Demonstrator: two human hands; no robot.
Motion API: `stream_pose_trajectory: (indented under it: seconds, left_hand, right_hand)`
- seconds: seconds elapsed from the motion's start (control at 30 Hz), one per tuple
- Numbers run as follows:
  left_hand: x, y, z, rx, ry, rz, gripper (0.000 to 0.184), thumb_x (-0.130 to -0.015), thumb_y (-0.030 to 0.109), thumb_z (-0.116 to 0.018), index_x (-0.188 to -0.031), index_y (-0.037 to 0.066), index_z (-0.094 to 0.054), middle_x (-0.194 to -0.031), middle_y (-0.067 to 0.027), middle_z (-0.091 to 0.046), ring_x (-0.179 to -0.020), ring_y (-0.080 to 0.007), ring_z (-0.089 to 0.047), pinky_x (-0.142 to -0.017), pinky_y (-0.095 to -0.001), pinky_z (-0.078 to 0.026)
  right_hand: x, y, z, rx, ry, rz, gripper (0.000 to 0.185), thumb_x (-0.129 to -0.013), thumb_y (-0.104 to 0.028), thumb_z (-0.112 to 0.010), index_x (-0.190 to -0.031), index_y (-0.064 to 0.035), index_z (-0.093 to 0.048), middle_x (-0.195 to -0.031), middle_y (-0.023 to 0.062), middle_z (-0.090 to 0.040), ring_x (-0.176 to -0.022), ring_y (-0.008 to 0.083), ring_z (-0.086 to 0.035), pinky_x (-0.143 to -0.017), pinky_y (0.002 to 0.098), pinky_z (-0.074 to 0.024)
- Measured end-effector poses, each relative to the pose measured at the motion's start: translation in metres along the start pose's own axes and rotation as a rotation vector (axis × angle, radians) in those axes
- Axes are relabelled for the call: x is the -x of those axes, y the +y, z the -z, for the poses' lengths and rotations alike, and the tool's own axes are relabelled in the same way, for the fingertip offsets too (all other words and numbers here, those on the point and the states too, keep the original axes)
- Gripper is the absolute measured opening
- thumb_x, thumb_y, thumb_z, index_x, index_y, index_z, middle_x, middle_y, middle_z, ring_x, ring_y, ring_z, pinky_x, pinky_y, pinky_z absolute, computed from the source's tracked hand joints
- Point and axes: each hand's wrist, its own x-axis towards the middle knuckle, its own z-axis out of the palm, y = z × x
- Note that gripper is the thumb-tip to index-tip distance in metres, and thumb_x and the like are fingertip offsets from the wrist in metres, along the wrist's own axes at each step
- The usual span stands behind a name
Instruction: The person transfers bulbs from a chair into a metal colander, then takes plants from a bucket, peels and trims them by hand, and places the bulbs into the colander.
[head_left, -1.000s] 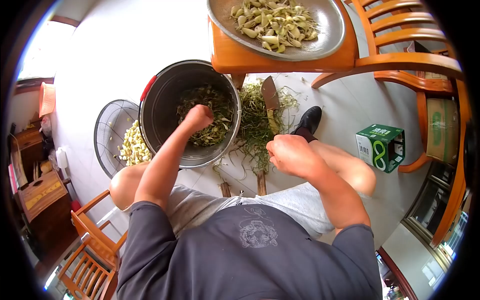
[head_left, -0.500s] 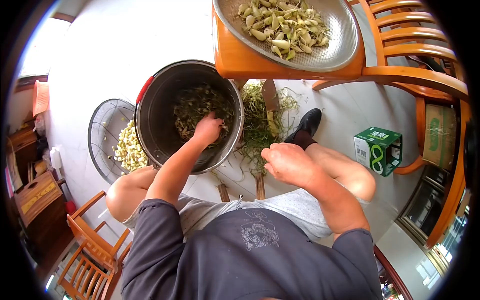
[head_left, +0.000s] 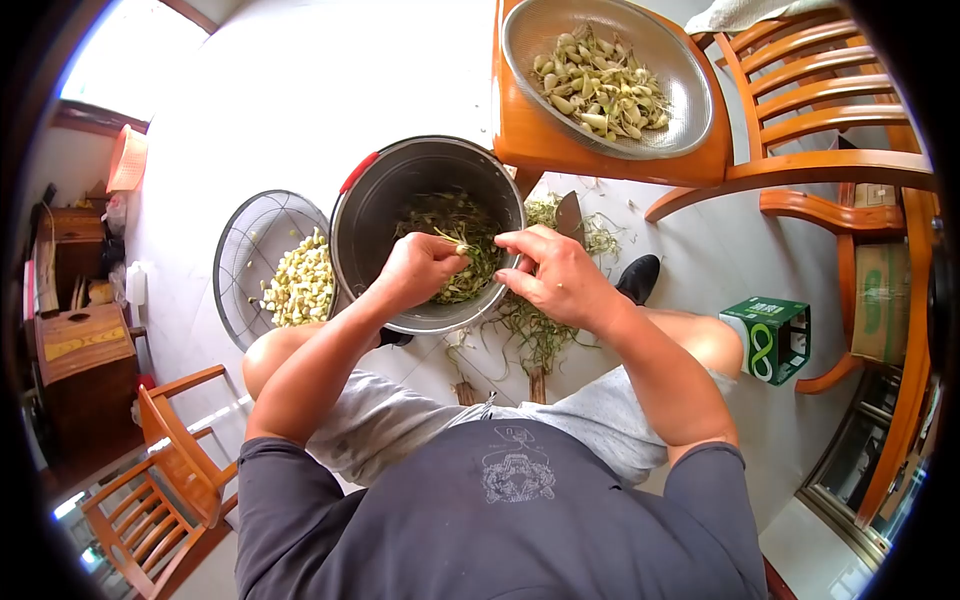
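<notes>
My left hand (head_left: 420, 268) is closed on a small bulb (head_left: 461, 248) with thin green stems, above the dark pot (head_left: 365, 215). Close on its right, over the pot's rim, is my right hand (head_left: 550, 270), its fingers bent with a gap between thumb and forefinger; I make out nothing between them. Inside the pot lie more bulbs and greens (head_left: 440, 212). Peeled pale bulbs (head_left: 300, 282) fill part of a wire basket (head_left: 235, 262) left of the pot. A metal colander (head_left: 690, 105) holds a heap of untrimmed bulbs (head_left: 605, 85).
The colander rests on an orange wooden stool (head_left: 515, 130). Beneath and beside it are cut greens (head_left: 535, 325) and a knife blade (head_left: 569, 214). A green box (head_left: 770, 335) stands on the floor at the right, near a wooden chair (head_left: 800, 100). Another chair (head_left: 165, 500) is lower left.
My left hand has come up out of the pot with a stemmed bulb. My right hand has moved up beside it and its fingers have parted. The whole view has shifted somewhat.
</notes>
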Motion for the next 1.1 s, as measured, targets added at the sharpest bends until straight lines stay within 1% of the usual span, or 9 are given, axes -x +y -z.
stream_pose_trajectory:
  seconds: [0.3, 0.37, 0.5, 0.53, 0.7, 0.83, 0.87, 1.0, 1.1]
  left_hand:
    - [0.031, 0.010, -0.008, 0.100, -0.021, -0.028, 0.019, -0.083, 0.017, -0.066, -0.080, -0.002, -0.068, -0.057, -0.0073, -0.056, -0.055, -0.0072, -0.048, -0.053, -0.0303, -0.043]
    - [0.029, -0.001, -0.004, 0.164, 0.061, 0.026, 0.019, -0.082, 0.017, -0.065, -0.080, -0.002, -0.067, -0.055, -0.0135, -0.052, -0.050, -0.0118, -0.047, -0.053, -0.0337, -0.044]
    - [0.020, -0.009, 0.005, 0.619, 0.263, 0.101, 0.019, -0.089, 0.010, -0.057, -0.095, -0.006, -0.066, -0.073, -0.0046, -0.062, -0.060, -0.0106, -0.055, -0.052, -0.0248, -0.049]
    - [0.019, -0.011, 0.010, 0.772, 0.175, 0.128, 0.017, -0.089, 0.008, -0.055, -0.099, -0.003, -0.063, -0.084, -0.0083, -0.063, -0.066, -0.0132, -0.060, -0.054, -0.0258, -0.052]
    - [0.027, 0.011, 0.006, 1.258, -0.237, 0.272, 0.014, -0.091, 0.010, -0.058, -0.100, 0.000, -0.060, -0.089, -0.0091, -0.064, -0.072, -0.0159, -0.064, -0.056, -0.0270, -0.052]
    - [0.023, 0.014, -0.019, 1.447, -0.326, 0.225, 0.020, -0.095, 0.015, -0.058, -0.109, 0.002, -0.062, -0.095, -0.0038, -0.063, -0.078, -0.0100, -0.060, -0.065, -0.0246, -0.050]
    - [0.021, 0.014, -0.022, 1.461, -0.312, 0.198, 0.020, -0.095, 0.015, -0.058, -0.110, 0.002, -0.062, -0.096, -0.0035, -0.064, -0.078, -0.0100, -0.059, -0.065, -0.0247, -0.050]
    - [0.014, 0.010, -0.025, 1.465, -0.248, 0.194, 0.020, -0.094, 0.014, -0.058, -0.110, 0.003, -0.062, -0.096, -0.0035, -0.064, -0.078, -0.0104, -0.060, -0.066, -0.0253, -0.050]
    - [0.014, 0.006, -0.022, 1.463, -0.339, 0.174, 0.019, -0.094, 0.011, -0.058, -0.110, 0.003, -0.062, -0.095, -0.0038, -0.064, -0.079, -0.0111, -0.060, -0.067, -0.0250, -0.050]
  right_hand:
    - [-0.013, -0.001, -0.030, -0.172, 0.062, 0.093, 0.013, -0.082, -0.009, -0.065, -0.092, -0.0003, -0.069, -0.082, 0.0135, -0.066, -0.075, 0.0236, -0.064, -0.069, 0.0321, -0.0501]
    - [-0.015, 0.002, -0.027, -0.257, 0.161, -0.024, 0.011, -0.086, -0.008, -0.064, -0.092, -0.0005, -0.069, -0.079, 0.0066, -0.067, -0.071, 0.0125, -0.063, -0.065, 0.0278, -0.0496]
    - [-0.015, 0.017, -0.003, -0.676, 0.149, -0.271, 0.011, -0.090, -0.008, -0.063, -0.095, 0.0014, -0.067, -0.078, 0.0052, -0.066, -0.062, 0.0079, -0.060, -0.053, 0.0194, -0.0468]
    - [-0.015, 0.019, 0.000, -0.723, 0.168, -0.288, 0.012, -0.091, -0.008, -0.063, -0.095, 0.0018, -0.066, -0.079, 0.0061, -0.067, -0.063, 0.0084, -0.061, -0.052, 0.0195, -0.0472]
    - [-0.015, 0.012, -0.006, -0.811, 0.250, -0.244, 0.011, -0.089, -0.006, -0.064, -0.095, 0.0035, -0.065, -0.079, 0.0080, -0.067, -0.064, 0.0095, -0.062, -0.054, 0.0204, -0.0475]
    - [-0.009, -0.001, -0.024, -0.507, 0.297, -0.108, 0.006, -0.087, -0.001, -0.064, -0.093, 0.0013, -0.065, -0.086, 0.0068, -0.067, -0.074, 0.0126, -0.063, -0.068, 0.0248, -0.0517]
    - [-0.009, 0.000, -0.031, -0.368, 0.345, 0.063, 0.008, -0.084, 0.001, -0.065, -0.092, -0.0002, -0.065, -0.087, 0.0064, -0.066, -0.077, 0.0151, -0.064, -0.072, 0.0261, -0.0513]
    - [-0.006, -0.004, -0.039, -0.065, 0.328, 0.213, 0.011, -0.078, 0.003, -0.064, -0.088, -0.0013, -0.063, -0.087, 0.0134, -0.064, -0.078, 0.0278, -0.064, -0.068, 0.0337, -0.0520]
    - [-0.006, 0.002, -0.038, -0.010, 0.297, 0.289, 0.013, -0.078, 0.008, -0.064, -0.089, 0.0011, -0.063, -0.086, 0.0116, -0.063, -0.075, 0.0214, -0.064, -0.067, 0.0296, -0.0514]
